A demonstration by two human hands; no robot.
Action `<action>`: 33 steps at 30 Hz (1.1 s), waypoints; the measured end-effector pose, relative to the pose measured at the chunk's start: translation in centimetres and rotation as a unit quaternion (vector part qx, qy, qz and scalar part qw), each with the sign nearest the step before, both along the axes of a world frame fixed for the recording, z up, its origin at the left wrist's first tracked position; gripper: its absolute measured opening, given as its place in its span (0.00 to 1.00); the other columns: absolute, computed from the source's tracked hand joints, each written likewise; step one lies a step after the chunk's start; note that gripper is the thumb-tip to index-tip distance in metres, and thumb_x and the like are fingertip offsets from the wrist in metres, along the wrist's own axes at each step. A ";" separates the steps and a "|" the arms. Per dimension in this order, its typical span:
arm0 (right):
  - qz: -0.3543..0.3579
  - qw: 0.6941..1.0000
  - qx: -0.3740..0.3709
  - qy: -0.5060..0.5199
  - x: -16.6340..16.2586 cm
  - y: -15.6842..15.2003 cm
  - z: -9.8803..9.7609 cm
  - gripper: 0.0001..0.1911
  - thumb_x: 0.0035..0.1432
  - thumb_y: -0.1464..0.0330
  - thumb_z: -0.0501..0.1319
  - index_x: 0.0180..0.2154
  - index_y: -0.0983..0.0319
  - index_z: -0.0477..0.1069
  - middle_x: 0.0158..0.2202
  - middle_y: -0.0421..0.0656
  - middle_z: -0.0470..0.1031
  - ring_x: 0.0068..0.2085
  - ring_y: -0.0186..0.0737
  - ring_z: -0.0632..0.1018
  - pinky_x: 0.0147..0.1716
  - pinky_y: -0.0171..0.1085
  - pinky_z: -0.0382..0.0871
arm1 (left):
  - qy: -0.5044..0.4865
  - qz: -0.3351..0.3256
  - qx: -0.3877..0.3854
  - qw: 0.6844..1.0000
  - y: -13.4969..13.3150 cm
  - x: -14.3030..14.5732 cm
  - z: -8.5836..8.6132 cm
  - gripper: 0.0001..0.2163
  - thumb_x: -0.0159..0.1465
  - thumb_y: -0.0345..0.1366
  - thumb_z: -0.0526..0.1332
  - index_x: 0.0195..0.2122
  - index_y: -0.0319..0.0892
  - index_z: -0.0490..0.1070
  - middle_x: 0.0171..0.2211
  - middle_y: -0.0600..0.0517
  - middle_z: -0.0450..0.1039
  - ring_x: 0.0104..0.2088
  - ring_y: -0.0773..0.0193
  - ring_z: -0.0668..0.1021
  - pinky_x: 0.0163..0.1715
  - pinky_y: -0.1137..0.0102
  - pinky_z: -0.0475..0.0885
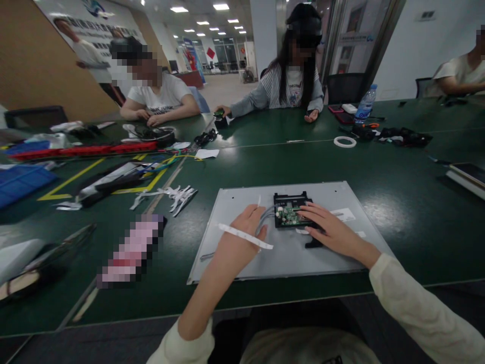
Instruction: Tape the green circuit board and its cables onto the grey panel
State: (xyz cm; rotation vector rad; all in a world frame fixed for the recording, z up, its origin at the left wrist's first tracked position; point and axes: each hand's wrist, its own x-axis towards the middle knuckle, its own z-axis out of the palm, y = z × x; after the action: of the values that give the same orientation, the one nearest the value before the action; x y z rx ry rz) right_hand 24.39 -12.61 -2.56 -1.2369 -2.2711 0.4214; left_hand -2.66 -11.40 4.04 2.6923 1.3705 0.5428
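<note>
A green circuit board (pixel 290 216) sits in a black plastic frame (pixel 279 196) on a light grey panel (pixel 235 202). Grey wires (pixel 268 213) run from the board's left side into my left hand (pixel 244 225), whose fingers curl around them. Across the back of that hand lies a white strip (pixel 242 235), perhaps tape. My right hand (pixel 331 230) rests with fingers stretched over the right side of the board and frame. Its fingertips hide part of the board. Below this hand, a black piece (pixel 313 243) shows on the panel.
Left of the panel lie white strips (pixel 180 197) and a blurred pink phone-like object (pixel 132 250). A white tape roll (pixel 344 142) and a water bottle (pixel 366 104) stand farther right. Across the green table (pixel 250 164) sit two people; one holds a small green-and-black item (pixel 220 115).
</note>
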 end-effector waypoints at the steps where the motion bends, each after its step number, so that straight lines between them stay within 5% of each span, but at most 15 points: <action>1: -0.001 1.000 0.000 0.006 0.0 0.0 0.0 0.25 0.64 0.61 0.51 0.61 0.54 0.57 0.63 0.44 0.58 0.65 0.43 0.55 0.62 0.52 0.53 | 0.003 -0.018 0.001 1.000 0.3 1.1 0.0 0.15 0.64 0.30 0.53 0.53 0.39 0.61 0.51 0.42 0.66 0.50 0.55 0.73 0.51 0.59 0.70; 7: -0.055 0.998 -0.007 0.027 1.0 -0.4 0.1 0.22 0.65 0.61 0.49 0.59 0.54 0.60 0.61 0.44 0.60 0.62 0.43 0.62 0.61 0.49 0.56 | 0.062 -0.069 0.000 0.996 2.5 5.4 -0.9 0.18 0.61 0.35 0.59 0.51 0.36 0.62 0.52 0.40 0.65 0.49 0.51 0.72 0.50 0.56 0.68; 19: -0.152 0.981 -0.051 0.108 2.3 -1.1 0.6 0.15 0.62 0.62 0.51 0.42 0.58 0.73 0.42 0.45 0.75 0.40 0.41 0.76 0.36 0.40 0.71 | 0.100 -0.082 0.003 0.992 3.3 5.6 -2.8 0.23 0.59 0.43 0.63 0.52 0.36 0.63 0.51 0.41 0.67 0.52 0.50 0.70 0.49 0.58 0.66; 25: -0.141 0.980 -0.089 0.109 2.3 -1.5 0.5 0.13 0.61 0.62 0.53 0.39 0.59 0.74 0.40 0.44 0.74 0.40 0.40 0.75 0.38 0.39 0.69 | 0.085 -0.075 0.015 0.993 2.9 5.5 -2.3 0.22 0.61 0.43 0.61 0.53 0.38 0.63 0.53 0.42 0.67 0.52 0.50 0.70 0.50 0.56 0.65; 33: -0.133 0.983 -0.100 0.082 2.1 -1.6 0.0 0.10 0.58 0.62 0.57 0.34 0.60 0.75 0.42 0.46 0.71 0.46 0.43 0.71 0.43 0.40 0.65 | 0.049 -0.133 0.037 0.989 2.4 7.1 -2.2 0.12 0.66 0.31 0.53 0.50 0.39 0.65 0.49 0.45 0.69 0.51 0.57 0.71 0.50 0.61 0.68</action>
State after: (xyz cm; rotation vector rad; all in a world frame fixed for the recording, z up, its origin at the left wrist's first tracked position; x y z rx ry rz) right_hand 26.49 -14.22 -2.56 -1.5233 -1.9290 0.6359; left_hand 4.42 -9.04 1.83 2.9326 1.0015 0.4493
